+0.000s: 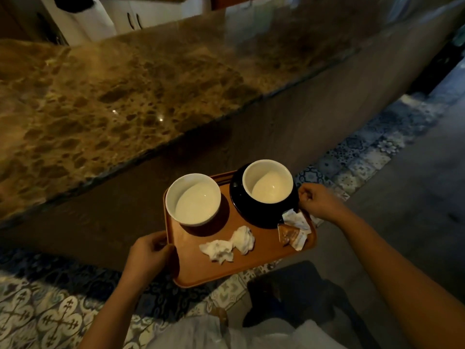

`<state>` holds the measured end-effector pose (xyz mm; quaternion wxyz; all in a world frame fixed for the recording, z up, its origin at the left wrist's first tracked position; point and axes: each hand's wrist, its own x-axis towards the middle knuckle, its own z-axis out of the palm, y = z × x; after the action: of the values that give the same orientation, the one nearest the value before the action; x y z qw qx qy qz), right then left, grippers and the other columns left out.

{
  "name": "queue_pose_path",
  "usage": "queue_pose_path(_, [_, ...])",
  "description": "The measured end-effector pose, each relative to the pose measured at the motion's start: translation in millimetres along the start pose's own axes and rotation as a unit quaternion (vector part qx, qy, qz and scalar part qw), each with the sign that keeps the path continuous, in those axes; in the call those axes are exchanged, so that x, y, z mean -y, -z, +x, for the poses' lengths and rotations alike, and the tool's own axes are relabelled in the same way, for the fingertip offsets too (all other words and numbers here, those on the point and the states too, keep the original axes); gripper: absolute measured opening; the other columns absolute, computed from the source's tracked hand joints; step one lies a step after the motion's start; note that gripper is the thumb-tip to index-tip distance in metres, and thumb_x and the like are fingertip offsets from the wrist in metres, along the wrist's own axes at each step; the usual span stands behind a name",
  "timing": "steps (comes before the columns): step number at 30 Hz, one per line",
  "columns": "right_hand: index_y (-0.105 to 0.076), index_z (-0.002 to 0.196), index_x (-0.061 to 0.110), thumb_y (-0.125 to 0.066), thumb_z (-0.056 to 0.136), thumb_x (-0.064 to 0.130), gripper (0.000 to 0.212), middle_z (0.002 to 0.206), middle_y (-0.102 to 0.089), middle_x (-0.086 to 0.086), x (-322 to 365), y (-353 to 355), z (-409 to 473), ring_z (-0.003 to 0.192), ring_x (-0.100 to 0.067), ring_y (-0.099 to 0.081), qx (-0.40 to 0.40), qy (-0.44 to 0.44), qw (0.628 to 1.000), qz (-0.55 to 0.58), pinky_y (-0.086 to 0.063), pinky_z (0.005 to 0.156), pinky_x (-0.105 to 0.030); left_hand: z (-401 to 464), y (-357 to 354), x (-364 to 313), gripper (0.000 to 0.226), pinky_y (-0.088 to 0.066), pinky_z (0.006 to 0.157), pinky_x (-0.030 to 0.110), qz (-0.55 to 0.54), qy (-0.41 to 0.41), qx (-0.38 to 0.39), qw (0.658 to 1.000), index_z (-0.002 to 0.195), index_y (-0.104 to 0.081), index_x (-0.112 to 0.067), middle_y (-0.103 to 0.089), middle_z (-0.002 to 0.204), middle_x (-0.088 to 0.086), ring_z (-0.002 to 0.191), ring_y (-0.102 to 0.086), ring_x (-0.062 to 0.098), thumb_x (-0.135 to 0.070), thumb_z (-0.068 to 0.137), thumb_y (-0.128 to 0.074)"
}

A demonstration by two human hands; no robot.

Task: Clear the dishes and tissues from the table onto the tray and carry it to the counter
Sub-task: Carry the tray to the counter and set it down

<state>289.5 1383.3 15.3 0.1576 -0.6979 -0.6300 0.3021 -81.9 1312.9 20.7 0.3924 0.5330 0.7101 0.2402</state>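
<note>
An orange-brown tray [261, 263] is held in the air in front of the counter. My left hand [148, 253] grips its left edge and my right hand [318, 200] grips its right edge. On the tray stand a white cup [193, 199] at the left and a second white cup [268, 181] on a black saucer [241, 207] at the right. Two crumpled white tissues [227, 244] lie near the tray's front. Torn sachet wrappers [293, 230] lie at its right side.
The brown marble counter [113, 91] stretches across the upper left, its front edge just beyond the tray and its wooden side panel [289, 122] below. Patterned floor tiles [50, 311] lie underfoot. White cabinets [141, 13] stand behind the counter.
</note>
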Motion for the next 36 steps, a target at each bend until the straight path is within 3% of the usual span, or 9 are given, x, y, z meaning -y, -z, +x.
queue_pose_path(10, [-0.057,0.081,-0.011,-0.045,0.083,-0.005,0.014,0.083,-0.061,-0.037,-5.1,108.2,130.2,0.069,-0.032,-0.055,0.021,0.075,0.997,-0.017,-0.040,0.063,-0.036,57.3,-44.0,-103.6,0.027,-0.049,0.060,0.025,-0.052,0.028,-0.079,0.995,0.092,-0.070,-0.030,-0.067,0.077,-0.016,0.074,-0.063,0.002,-0.007,0.083,-0.058])
queue_pose_path(15, [-0.060,0.078,-0.004,-0.047,0.082,-0.005,0.014,0.082,-0.065,-0.034,4.8,161.0,191.1,0.079,-0.045,-0.063,0.053,0.112,0.992,-0.021,-0.053,0.072,-0.053,73.0,-56.3,-153.1,0.036,-0.043,0.056,0.017,-0.079,0.018,-0.102,0.991,0.076,-0.062,-0.044,-0.064,0.060,-0.035,0.065,-0.061,-0.014,-0.009,0.083,-0.060])
queue_pose_path(17, [-0.061,0.077,-0.002,-0.049,0.082,-0.004,0.013,0.081,-0.066,-0.032,10.3,174.1,209.6,0.079,-0.043,-0.065,0.057,0.117,0.991,-0.027,-0.053,0.074,-0.054,85.0,-55.2,-166.9,0.033,-0.043,0.058,0.019,-0.077,0.013,-0.113,0.991,0.081,-0.065,-0.040,-0.067,0.061,-0.026,0.068,-0.064,-0.006,-0.007,0.081,-0.062])
queue_pose_path(21, [-0.061,0.081,-0.009,-0.053,0.080,-0.006,0.009,0.081,-0.066,-0.033,23.6,189.6,245.8,0.073,-0.037,-0.065,0.064,0.110,0.992,-0.017,-0.055,0.073,-0.050,117.4,-45.2,-193.1,0.027,-0.044,0.063,0.022,-0.066,-0.004,-0.120,0.991,0.088,-0.066,-0.032,-0.063,0.076,-0.015,0.076,-0.059,-0.001,-0.006,0.082,-0.062])
queue_pose_path(27, [-0.062,0.079,-0.002,-0.057,0.081,-0.004,0.006,0.078,-0.066,-0.023,49.5,202.4,309.8,0.065,-0.024,-0.061,0.079,0.112,0.991,-0.008,-0.053,0.069,-0.041,177.7,-29.1,-218.4,0.027,-0.047,0.049,0.020,-0.061,0.012,-0.123,0.990,0.079,-0.062,-0.036,-0.068,0.061,-0.017,0.059,-0.063,0.002,-0.010,0.085,-0.056])
queue_pose_path(32, [-0.060,0.077,0.004,-0.056,0.083,-0.002,0.010,0.069,-0.060,-0.008,75.6,205.9,368.6,0.062,-0.013,-0.058,0.070,0.096,0.993,-0.014,-0.051,0.058,-0.027,243.1,-11.4,-234.5,0.029,-0.059,0.063,0.045,-0.096,0.041,-0.130,0.986,0.073,-0.060,-0.039,-0.072,0.071,-0.005,0.065,-0.070,0.018,-0.014,0.086,-0.057])
queue_pose_path(36, [-0.060,0.086,-0.005,-0.054,0.084,-0.003,0.007,0.076,-0.058,-0.013,92.0,200.8,414.0,0.072,-0.021,-0.057,0.066,0.073,0.995,0.000,-0.049,0.058,-0.027,298.2,3.3,-244.3,0.032,-0.050,0.051,0.026,-0.084,0.033,-0.129,0.988,0.068,-0.063,-0.037,-0.068,0.056,-0.021,0.055,-0.066,0.001,-0.010,0.085,-0.058])
